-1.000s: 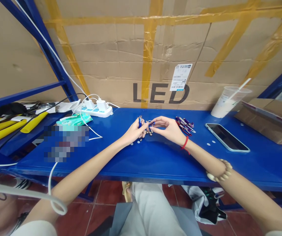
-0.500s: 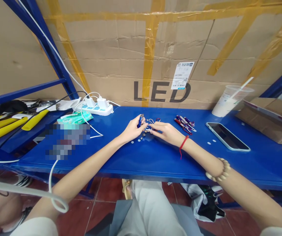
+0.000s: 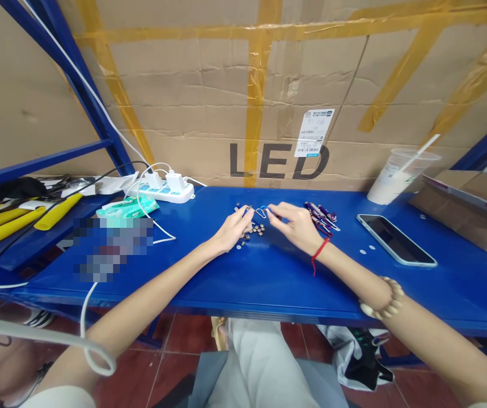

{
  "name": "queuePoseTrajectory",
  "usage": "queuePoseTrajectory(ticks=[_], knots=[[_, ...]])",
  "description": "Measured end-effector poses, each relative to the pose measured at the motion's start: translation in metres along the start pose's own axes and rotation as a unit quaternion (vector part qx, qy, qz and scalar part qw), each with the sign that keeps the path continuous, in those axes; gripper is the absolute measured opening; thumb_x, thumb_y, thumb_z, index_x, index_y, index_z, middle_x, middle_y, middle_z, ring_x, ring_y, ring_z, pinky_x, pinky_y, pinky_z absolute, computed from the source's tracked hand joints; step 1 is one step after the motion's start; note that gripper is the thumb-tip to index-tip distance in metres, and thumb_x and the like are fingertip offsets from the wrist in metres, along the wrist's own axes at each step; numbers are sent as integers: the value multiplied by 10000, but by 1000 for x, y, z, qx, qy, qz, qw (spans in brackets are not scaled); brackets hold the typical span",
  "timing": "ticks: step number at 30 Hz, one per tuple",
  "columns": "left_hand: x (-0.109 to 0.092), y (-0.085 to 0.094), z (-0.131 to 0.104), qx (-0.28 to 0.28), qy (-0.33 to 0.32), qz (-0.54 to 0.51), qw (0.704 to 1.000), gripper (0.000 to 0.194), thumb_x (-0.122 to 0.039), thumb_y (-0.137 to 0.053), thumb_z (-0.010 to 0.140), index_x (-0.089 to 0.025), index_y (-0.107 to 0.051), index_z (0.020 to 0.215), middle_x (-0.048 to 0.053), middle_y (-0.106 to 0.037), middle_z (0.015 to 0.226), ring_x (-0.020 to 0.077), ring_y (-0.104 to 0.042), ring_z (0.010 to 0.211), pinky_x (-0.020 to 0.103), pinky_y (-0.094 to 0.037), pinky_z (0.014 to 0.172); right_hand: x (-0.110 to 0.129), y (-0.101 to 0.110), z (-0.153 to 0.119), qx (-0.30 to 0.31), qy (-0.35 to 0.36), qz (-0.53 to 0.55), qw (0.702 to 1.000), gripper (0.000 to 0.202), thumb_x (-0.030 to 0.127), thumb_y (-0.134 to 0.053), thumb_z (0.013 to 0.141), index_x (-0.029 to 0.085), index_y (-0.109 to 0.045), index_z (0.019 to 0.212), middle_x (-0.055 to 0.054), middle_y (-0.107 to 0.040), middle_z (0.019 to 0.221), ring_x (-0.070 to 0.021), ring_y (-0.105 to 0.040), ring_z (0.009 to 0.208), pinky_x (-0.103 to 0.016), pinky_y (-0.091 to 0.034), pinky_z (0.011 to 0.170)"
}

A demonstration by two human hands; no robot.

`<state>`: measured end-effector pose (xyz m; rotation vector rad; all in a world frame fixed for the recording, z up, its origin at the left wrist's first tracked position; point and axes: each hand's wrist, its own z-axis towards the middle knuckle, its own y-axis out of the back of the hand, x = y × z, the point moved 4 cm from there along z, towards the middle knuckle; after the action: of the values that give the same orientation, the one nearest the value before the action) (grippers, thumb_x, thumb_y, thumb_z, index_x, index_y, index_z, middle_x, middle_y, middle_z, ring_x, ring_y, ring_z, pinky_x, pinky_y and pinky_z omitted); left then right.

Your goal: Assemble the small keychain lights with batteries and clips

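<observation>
Above the table, my left hand point(image 3: 232, 229) is closed in a pinch on a small metal piece that shows at its fingertips; most of it is hidden. My right hand point(image 3: 296, 224) pinches a small silver-blue carabiner clip point(image 3: 261, 212), whose loop points toward my left fingertips. I cannot tell whether the clip touches the piece in my left hand. Several small brass-coloured metal parts point(image 3: 259, 230) lie on the table just under and between my hands. Beyond my right hand lies a pile of slim purple and red metal tubes point(image 3: 320, 214) with clips.
The blue table point(image 3: 234, 289) backs onto a large cardboard box point(image 3: 192, 102). To the right are a phone point(image 3: 396, 241), a drink cup point(image 3: 396, 178) and an open carton point(image 3: 468, 209). On the left stand a power strip point(image 3: 170, 192), a green tissue pack point(image 3: 128, 208) and loose white cables.
The blue tube seen upright in my left hand is now mostly hidden. My right hand has lifted off the small parts and moved slightly right, now with a carabiner clip in its fingers.
</observation>
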<state>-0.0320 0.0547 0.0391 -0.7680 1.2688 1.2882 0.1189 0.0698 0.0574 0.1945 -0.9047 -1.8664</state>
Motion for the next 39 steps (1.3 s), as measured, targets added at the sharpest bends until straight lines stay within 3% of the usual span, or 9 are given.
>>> queuePoseTrajectory(ticks=[6,16,20,23,26,31,34,36,39], knots=[[3,-12,-4,106,9,1,994,324,-508,-317,877,-193,-386,846,-82,-264,536,63,-219,434,175,-202,407,6,5,-2,-95,33,12,995,238,266,-455,892,131,-650,908,-40,-582,698,-117,-514,610,-237,-442,617],[1,-3,-4,20,-72,212,974,306,-446,-344,888,-196,-498,975,-34,-546,670,113,-521,597,216,-394,593,11,-4,-7,-73,42,-2,996,230,256,-449,893,142,-646,932,-57,-610,733,-136,-551,658,-256,-471,660],[-1,3,0,-8,-100,239,966,266,-404,-382,886,-214,-527,1006,-13,-630,873,149,-599,804,247,-428,749,3,-6,-5,-34,7,13,999,241,280,-450,888,153,-645,950,-56,-618,774,-136,-559,677,-260,-475,680],[-2,8,4,-14,-119,250,961,240,-378,-448,861,-208,-563,986,5,-652,966,175,-606,904,266,-429,821,-3,-9,-5,27,-45,61,997,313,260,-480,855,157,-570,1135,-26,-603,756,-119,-560,625,-253,-481,659],[0,9,6,0,-127,276,953,205,-355,-515,823,-196,-595,923,19,-671,951,191,-620,890,279,-444,815,-6,-13,-8,100,-102,111,983,514,287,-527,811,173,-404,1297,0,-579,748,-118,-562,605,-241,-478,594],[6,-1,2,48,-121,260,957,185,-293,-509,815,-199,-495,973,42,-645,948,196,-623,878,291,-477,734,2,-21,-9,166,-108,145,969,497,383,-451,873,202,-361,1327,-59,-614,970,-145,-596,759,-268,-490,665],[7,-4,0,39,-120,210,969,284,-301,-521,800,-212,-358,1016,59,-587,986,174,-607,863,265,-479,663,4,-18,-4,178,-77,100,976,454,327,-368,917,199,-369,1353,-81,-631,1033,-181,-601,896,-308,-471,790],[7,-3,1,10,-123,213,969,351,-313,-541,783,-214,-304,1024,69,-546,1015,145,-590,807,254,-466,643,0,-11,-1,199,-71,38,977,381,304,-333,930,209,-511,1253,-84,-638,1050,-199,-596,947,-308,-457,813],[8,6,4,-58,-111,252,959,377,-298,-534,778,-210,-274,1037,60,-519,1010,95,-541,683,243,-433,611,-21,6,2,234,-148,-104,955,346,309,-348,926,200,-641,1074,-89,-669,1001,-210,-617,926,-290,-455,800]])
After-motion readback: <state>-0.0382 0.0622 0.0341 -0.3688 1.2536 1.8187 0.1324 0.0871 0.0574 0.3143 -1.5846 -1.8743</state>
